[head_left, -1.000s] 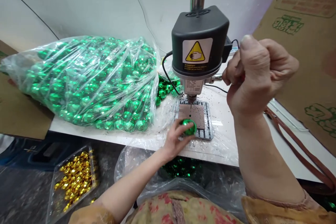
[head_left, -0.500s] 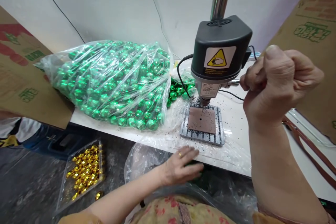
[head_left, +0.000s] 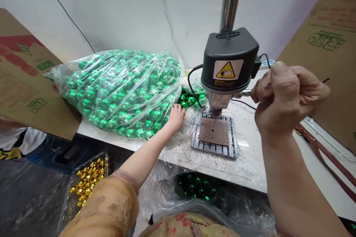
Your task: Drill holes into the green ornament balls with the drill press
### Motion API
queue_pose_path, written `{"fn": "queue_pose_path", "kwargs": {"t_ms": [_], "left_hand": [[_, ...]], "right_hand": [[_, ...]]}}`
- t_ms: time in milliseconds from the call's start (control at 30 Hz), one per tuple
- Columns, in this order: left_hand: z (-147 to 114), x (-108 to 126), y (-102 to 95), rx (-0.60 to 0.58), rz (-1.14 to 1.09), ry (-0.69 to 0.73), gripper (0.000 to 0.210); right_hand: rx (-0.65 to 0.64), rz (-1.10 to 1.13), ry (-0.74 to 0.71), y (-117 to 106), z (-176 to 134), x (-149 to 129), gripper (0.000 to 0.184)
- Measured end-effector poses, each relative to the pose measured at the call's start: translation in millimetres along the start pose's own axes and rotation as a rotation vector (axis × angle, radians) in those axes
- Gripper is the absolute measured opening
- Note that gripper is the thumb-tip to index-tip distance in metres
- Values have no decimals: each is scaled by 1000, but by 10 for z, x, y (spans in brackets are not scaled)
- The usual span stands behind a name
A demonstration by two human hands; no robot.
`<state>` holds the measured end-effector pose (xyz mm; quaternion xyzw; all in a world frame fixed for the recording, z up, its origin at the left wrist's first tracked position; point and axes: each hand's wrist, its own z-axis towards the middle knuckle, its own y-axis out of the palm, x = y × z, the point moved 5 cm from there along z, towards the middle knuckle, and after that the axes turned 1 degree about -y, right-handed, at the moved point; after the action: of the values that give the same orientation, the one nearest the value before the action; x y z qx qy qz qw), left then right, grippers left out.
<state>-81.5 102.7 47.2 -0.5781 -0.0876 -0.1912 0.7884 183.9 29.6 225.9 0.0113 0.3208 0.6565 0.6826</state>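
Observation:
My right hand [head_left: 287, 100] is closed in a fist around the feed handle [head_left: 246, 93] on the side of a small black drill press [head_left: 229, 61]. My left hand [head_left: 177, 115] reaches to the mouth of a clear plastic bag [head_left: 119, 92] full of shiny green faceted balls. Its fingers bend away from me beside loose green balls [head_left: 191, 96], and the fingertips are hidden. Below the drill chuck, a brown board [head_left: 213, 132] with one hole lies on the slotted metal base [head_left: 215, 149]. Dark shavings are scattered over both.
Under the table edge, more green balls [head_left: 198, 187] lie in clear plastic in front of me. A clear tray of gold balls [head_left: 89, 181] is at lower left. Cardboard boxes stand left [head_left: 36, 81] and right [head_left: 328, 55]. A brown strap [head_left: 328, 155] lies at right.
My left hand has moved from above the plastic near the table edge, up and leftward to the bag's mouth. The right hand stays on the handle.

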Motion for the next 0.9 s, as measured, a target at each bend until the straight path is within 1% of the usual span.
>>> {"fn": "queue_pose_path", "kwargs": {"t_ms": [67,133,200,267,333,367,433,467,533,633,733,833,900], "left_hand": [[-14,-9,-20,-24,56,-38,25],[-50,-1,-104,-32,84,-73,24],[-108,48,-249,26,-11,-70,27],[-190,119,-408,119,-267,-63,27],[-284,178,-500,156,-643,-119,29],[-330,208,-505,139,-847,-172,33],[-414,287,-458,59,-1204,-289,40],[-452,329,-423,16,-1332,-344,42],[-512,398,-350,-51,-1484,-428,44],[-569,450,-248,-104,-1536,-472,47],[-615,471,-139,-139,-1470,-464,55],[-655,489,-45,-116,-1369,-434,58],[-669,525,6,-103,-1293,-372,57]], "right_hand": [[-15,-1,-11,2,1,-3,42],[-26,-2,-15,1,1,-6,43],[-29,3,-5,0,-1,-7,44],[-30,18,-2,4,-7,-11,44],[-23,22,0,9,-14,-13,45],[-15,20,-3,10,-15,-14,45],[-3,22,-5,10,-15,-11,44],[-1,28,-6,11,-13,-8,44],[-9,46,-17,12,-7,-5,43],[-28,49,-39,12,-1,-6,43],[-42,38,-32,9,-5,-2,43],[-41,18,-12,2,-13,6,45],[-42,-4,-1,-3,-19,16,46]]}}
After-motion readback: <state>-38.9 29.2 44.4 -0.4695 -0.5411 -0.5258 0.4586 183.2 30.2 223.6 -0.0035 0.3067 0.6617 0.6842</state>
